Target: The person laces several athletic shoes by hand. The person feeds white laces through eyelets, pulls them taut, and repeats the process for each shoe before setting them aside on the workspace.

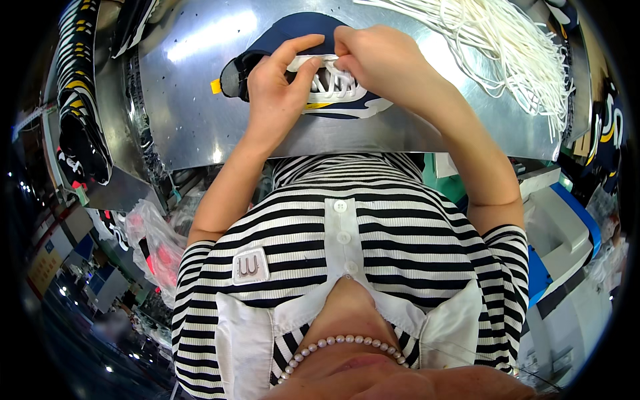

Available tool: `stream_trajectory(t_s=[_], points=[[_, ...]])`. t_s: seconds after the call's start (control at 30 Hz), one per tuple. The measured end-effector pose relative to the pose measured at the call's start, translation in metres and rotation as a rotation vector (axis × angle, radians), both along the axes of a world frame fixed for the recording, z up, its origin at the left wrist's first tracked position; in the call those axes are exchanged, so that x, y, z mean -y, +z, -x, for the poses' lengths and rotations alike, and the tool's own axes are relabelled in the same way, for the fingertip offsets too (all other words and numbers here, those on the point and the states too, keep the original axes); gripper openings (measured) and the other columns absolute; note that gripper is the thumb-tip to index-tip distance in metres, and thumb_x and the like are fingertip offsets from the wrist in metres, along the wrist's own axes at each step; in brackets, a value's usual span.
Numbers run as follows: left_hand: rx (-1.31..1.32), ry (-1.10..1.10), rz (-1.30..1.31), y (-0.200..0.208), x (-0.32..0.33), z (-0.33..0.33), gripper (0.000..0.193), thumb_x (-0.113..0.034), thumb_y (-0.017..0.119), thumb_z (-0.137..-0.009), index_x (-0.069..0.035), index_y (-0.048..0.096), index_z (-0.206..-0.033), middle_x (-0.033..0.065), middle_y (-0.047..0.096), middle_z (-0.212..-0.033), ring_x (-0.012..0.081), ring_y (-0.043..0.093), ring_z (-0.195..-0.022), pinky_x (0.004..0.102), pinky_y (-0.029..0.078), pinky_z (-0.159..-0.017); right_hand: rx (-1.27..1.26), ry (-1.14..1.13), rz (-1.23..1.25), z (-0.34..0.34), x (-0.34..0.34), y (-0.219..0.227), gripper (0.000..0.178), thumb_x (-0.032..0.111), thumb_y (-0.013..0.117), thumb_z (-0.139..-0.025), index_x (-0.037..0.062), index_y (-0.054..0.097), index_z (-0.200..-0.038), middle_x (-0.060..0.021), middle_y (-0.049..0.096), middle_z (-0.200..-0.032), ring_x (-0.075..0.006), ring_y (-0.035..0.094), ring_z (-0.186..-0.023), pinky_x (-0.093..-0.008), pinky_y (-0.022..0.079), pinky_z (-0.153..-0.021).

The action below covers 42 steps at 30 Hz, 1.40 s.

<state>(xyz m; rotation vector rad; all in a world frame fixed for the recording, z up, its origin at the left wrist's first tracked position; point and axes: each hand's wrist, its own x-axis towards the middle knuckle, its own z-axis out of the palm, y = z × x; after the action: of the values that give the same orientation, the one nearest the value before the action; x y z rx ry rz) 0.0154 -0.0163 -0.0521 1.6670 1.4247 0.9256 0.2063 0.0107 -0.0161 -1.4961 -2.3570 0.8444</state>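
A navy, white and yellow shoe upper (287, 32) lies on its side on the metal table, its heel with a yellow tab to the left. White shoelace (339, 81) criss-crosses its eyelets. My left hand (277, 83) grips the upper at the lacing, thumb and forefinger curved around the eyelet edge; its other fingers are hidden. From the right, my right hand (377, 60) is closed in a pinch at the far row of eyelets, on the shoelace as far as shows. The fingertips partly cover the lace there.
The shiny metal table (193, 107) spans the front. A heap of loose white laces (500, 47) spreads over its right side. Stacked dark shoe uppers (83, 113) stand at the left. Below them hangs a clear plastic bag (150, 233). A grey and blue bin (563, 227) is at the right.
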Motion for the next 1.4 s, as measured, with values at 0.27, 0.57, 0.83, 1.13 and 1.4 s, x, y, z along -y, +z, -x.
stream_trajectory(t_s=[0.27,0.57,0.83,1.13,1.4], points=[[-0.033,-0.019,-0.145,-0.007,-0.002,0.001,0.026,-0.009,0.065,-0.087,-0.009,0.071,-0.113,0.0076,0.063,-0.064,0.02,0.052,-0.058,0.0315,0.045,-0.061,0.081,0.0,-0.202,0.029,0.01,-0.015,0.024,0.007,0.065,-0.08,-0.0078,0.054,-0.096,-0.0185,0.069,-0.078,-0.0338,0.071,-0.074,-0.0392,0.056,-0.063],[-0.007,0.005,-0.089,0.001,0.009,-0.008,0.027,-0.005,0.06,-0.09,-0.006,0.069,-0.115,0.0094,0.068,-0.07,0.0131,0.061,-0.063,0.0271,0.049,-0.064,0.133,-0.16,0.021,0.045,0.002,-0.012,0.036,0.014,0.066,-0.083,-0.0078,0.05,-0.107,-0.0208,0.071,-0.087,-0.0339,0.072,-0.083,-0.0408,0.057,-0.07],[0.399,0.082,0.262,0.009,-0.01,0.008,0.029,-0.01,0.063,-0.094,-0.004,0.063,-0.122,0.0056,0.07,-0.093,0.0081,0.064,-0.08,0.0217,0.052,-0.072,-0.025,-0.309,-0.124,-0.008,0.003,0.02,0.023,0.025,0.051,-0.098,0.005,0.059,-0.105,-0.0147,0.071,-0.084,-0.0296,0.07,-0.075,-0.0411,0.053,-0.067],[-0.029,0.093,-0.072,-0.004,-0.01,-0.009,0.046,0.002,0.071,-0.084,-0.003,0.056,-0.128,0.0093,0.067,-0.108,0.0111,0.066,-0.093,0.023,0.054,-0.079,-0.523,-0.463,-0.209,0.006,0.01,-0.05,0.018,0.024,0.069,-0.088,0.0096,0.069,-0.099,-0.006,0.069,-0.074,-0.0198,0.065,-0.06,-0.0313,0.049,-0.056],[0.442,-0.191,0.457,0.034,-0.01,0.017,0.047,-0.001,0.07,-0.086,-0.005,0.056,-0.131,0.0063,0.066,-0.105,0.013,0.065,-0.096,0.0262,0.051,-0.088,-0.772,-0.647,-0.191,0.01,0.005,-0.054,0.014,0.009,0.069,-0.088,0.0037,0.067,-0.102,0.0004,0.06,-0.071,-0.0069,0.053,-0.059,-0.0227,0.047,-0.058]])
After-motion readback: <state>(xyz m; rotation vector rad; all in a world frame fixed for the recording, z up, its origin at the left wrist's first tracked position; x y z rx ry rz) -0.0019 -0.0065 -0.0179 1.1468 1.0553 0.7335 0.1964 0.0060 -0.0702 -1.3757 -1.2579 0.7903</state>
